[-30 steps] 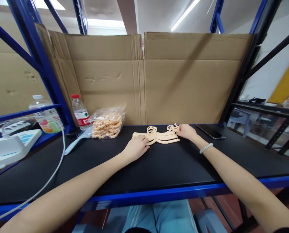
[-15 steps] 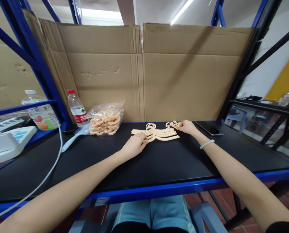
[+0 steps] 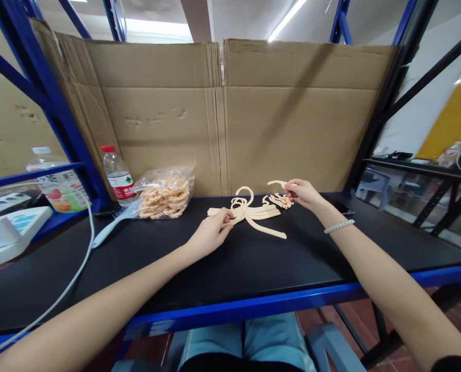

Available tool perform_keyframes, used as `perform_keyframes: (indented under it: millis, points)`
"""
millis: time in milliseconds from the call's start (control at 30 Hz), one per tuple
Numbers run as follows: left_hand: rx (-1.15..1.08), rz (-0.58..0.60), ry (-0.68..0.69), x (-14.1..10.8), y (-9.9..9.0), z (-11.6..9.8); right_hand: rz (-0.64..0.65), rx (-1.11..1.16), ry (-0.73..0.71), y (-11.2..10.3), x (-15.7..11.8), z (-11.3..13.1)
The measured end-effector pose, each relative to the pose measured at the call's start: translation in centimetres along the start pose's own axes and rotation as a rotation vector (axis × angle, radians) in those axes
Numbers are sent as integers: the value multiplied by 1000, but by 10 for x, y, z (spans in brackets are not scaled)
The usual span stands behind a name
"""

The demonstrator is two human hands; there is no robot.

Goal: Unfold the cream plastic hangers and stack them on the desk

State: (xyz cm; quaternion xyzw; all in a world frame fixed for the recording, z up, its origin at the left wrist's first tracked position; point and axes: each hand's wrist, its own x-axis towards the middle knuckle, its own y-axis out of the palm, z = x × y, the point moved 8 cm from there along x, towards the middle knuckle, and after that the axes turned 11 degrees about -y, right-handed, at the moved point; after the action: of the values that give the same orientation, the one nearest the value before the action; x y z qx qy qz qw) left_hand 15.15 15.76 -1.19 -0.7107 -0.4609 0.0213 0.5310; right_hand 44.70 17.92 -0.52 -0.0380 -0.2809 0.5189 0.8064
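Note:
My left hand [image 3: 211,230] is closed on the left arm of a cream plastic clothes hanger [image 3: 267,231]. This hanger is tipped, its hook turned up and its right arm swung toward me. Beneath it lie several like hangers [image 3: 263,212] in a stack on the black tabletop. My right hand [image 3: 302,192] is raised a little and pinches a thin, curved cream piece [image 3: 275,183] that sticks out to the left. Small cream pieces [image 3: 280,200] lie in a loose pile below the right fingers; their exact shape is too small to tell.
Left of the hangers are a clear bag of pinkish rings [image 3: 166,195], a pale blue brush [image 3: 114,227] and a red-capped bottle [image 3: 117,175]. A white cable [image 3: 83,263] crosses the left side. A phone [image 3: 344,207] lies behind my right wrist. Cardboard [image 3: 292,129] walls the back.
My left hand has lifted and turned the top hanger, so its right arm now points toward me. My right hand has risen from the small pile with a curved piece.

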Motion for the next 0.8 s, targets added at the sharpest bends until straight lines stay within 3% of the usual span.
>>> perform_keyframes:
  millis: [133, 233, 367, 600, 800]
  points:
    - [-5, 4, -10, -1, 0, 3, 113, 437, 49, 24, -12, 2]
    - [-13, 8, 1, -4, -1, 4, 225, 608, 58, 41, -23, 7]
    - [-54, 44, -8, -11, -4, 9, 297, 676, 11, 53, -33, 19]
    - [-144, 29, -50, -17, -12, 21, 226, 696, 74, 59, -44, 37]
    - [-206, 45, -46, -16, -4, 19, 219, 730, 87, 62, -58, 24]
